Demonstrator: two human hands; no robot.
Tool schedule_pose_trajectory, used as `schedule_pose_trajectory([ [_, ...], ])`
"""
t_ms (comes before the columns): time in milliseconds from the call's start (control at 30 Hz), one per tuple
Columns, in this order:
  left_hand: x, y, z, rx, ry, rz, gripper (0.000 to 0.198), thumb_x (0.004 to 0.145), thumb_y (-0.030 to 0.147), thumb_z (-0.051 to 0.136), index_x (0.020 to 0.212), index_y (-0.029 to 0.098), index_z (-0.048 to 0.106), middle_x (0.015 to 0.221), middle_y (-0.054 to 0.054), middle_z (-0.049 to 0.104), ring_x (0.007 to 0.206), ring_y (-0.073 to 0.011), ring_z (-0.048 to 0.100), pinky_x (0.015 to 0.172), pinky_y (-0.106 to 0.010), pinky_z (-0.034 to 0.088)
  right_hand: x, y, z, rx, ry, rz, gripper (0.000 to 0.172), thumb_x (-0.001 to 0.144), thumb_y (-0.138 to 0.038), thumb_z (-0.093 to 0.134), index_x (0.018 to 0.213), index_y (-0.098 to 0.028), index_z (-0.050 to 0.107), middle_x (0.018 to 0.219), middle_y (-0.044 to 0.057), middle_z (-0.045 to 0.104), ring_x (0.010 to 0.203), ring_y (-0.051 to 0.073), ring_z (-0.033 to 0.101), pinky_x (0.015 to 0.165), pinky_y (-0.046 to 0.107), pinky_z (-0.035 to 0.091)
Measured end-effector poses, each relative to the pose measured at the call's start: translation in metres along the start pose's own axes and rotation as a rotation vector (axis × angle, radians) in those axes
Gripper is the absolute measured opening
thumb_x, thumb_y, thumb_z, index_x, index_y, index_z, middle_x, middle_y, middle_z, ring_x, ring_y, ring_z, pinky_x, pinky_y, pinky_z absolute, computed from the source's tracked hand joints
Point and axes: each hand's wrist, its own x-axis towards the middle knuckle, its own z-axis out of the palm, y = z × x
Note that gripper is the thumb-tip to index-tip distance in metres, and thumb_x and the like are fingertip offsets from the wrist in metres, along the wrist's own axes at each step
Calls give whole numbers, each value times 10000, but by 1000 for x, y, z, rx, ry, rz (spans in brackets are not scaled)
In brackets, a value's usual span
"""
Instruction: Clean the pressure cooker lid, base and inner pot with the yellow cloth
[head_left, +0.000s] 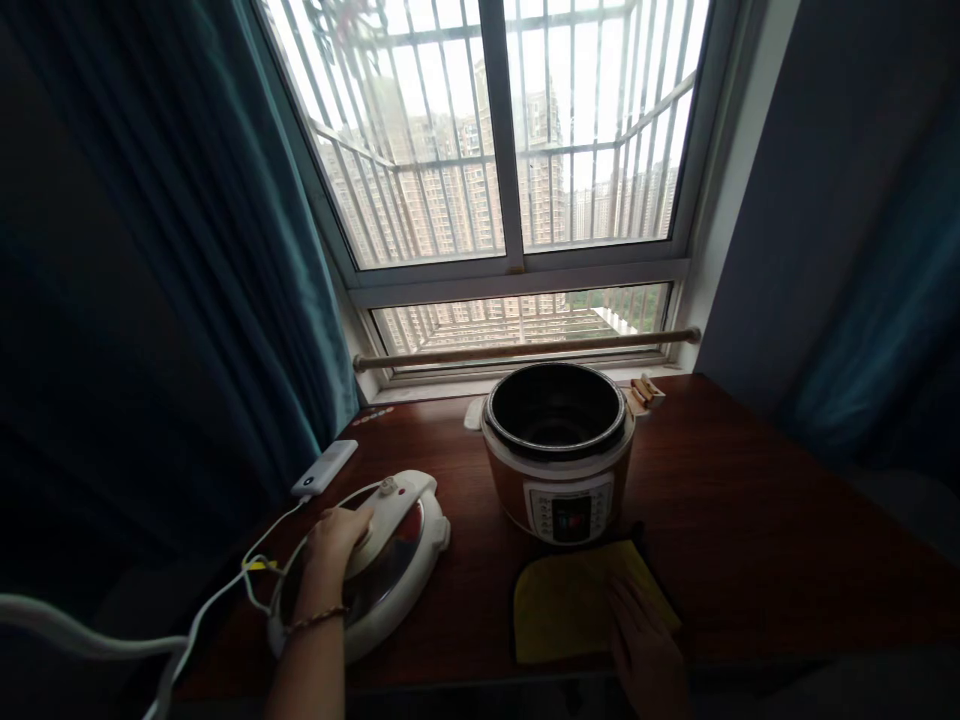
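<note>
Now, L hand [335,535] clamped on lid handle [399,505], R hand [643,630] unclenched atop yellow cloth [559,602], cooker [508,484] just behind cloth

Lid handle [396,508] partly hidden beneath left grip [341,532], panel lettering [544,508] unreadably small

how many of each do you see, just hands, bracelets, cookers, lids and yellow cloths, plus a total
Hands: 2, the left hand and the right hand
Bracelet: 1
Cooker: 1
Lid: 1
Yellow cloth: 1
Total: 6
</note>
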Motion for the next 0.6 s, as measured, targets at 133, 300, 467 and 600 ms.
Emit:
schedule_pose_trajectory([
  [133,-12,-1,11,42,15,-73,847,594,407,552,1272,-64,364,1238,-352,428,1087,-473,490,781,-540,444,-1,0,2,4,12,7,383,853,-268,459,1211,-165,549,1290,47,526,1196,239,475,934,349,451],
  [300,-28,2,16,56,61,-78,832,616,384,551,1297,-38,324,1229,-318,419,1052,-455,512,754,-522,454,-2,-2,2,12,22,12,374,864,-283,441,1204,-178,555,1285,48,529,1203,236,467,946,346,442],
  [467,-44,-4,15,48,133,-40,748,693,513,476,1247,18,391,1163,-276,474,1001,-442,542,757,-512,444,0,-3,-1,13,21,29,361,868,-278,434,1183,-174,576,1266,49,546,1192,234,480,947,346,443],
  [600,-53,-13,10,28,175,21,731,701,595,445,1206,66,449,1117,-254,531,982,-425,555,743,-496,447,1,1,-1,33,14,3,368,859,-278,448,1194,-190,574,1272,40,543,1177,229,497,926,333,457],
])
